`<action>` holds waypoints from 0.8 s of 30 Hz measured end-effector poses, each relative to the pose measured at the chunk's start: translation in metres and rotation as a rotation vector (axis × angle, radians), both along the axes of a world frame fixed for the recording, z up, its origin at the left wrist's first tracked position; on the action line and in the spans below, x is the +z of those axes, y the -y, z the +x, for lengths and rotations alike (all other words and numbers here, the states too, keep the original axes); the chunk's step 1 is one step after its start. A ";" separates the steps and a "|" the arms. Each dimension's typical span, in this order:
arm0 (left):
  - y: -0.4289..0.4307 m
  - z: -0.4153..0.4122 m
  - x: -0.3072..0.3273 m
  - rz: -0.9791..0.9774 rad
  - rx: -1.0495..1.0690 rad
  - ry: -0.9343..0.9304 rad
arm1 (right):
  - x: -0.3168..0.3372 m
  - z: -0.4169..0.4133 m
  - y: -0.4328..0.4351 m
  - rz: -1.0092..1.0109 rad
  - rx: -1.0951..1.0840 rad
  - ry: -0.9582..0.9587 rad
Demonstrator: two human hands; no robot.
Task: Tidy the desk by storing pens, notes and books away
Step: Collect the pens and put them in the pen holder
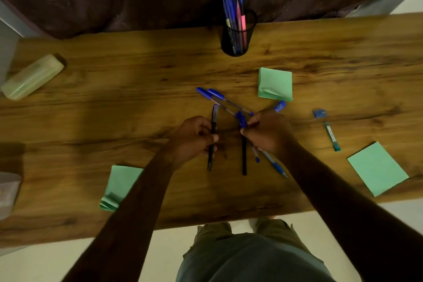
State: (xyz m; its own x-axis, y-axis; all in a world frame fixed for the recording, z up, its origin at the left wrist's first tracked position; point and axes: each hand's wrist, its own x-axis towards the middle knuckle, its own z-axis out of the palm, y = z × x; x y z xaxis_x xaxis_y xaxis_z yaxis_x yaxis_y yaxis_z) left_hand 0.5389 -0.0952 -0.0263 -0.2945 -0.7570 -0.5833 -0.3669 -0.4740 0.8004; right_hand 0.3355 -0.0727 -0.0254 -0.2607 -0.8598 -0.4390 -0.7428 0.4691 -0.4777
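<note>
The left hand [194,138] is curled round a black pen [212,130] at mid-barrel. The right hand [267,130] clasps a bundle of pens [244,158], perhaps three or four, since blur hides the count. Two capped blue pens [215,94] point far-left from beside it on the desk [114,110]. Pens are light, stiff and slick, so a mid-barrel pinch suits. The mesh cup [238,39] stands far centre, and green notes [274,83] lie around.

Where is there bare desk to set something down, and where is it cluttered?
Bare: the wide stretch between the pencil case and the loose pens; also the far right, beyond the upper note pad. Crowded: the centre around the left hand and right hand, and between sharpener and right note pad.
</note>
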 end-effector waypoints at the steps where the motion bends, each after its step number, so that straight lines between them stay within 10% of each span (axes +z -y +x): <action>1: 0.000 -0.001 0.000 0.001 0.006 -0.003 | -0.002 0.004 0.001 0.001 0.024 -0.072; 12: -0.004 -0.016 -0.002 0.091 0.026 -0.049 | -0.006 0.023 0.008 0.036 0.039 -0.198; 24: 0.001 -0.013 0.009 0.251 0.022 -0.509 | 0.029 0.033 0.016 0.018 -0.112 0.493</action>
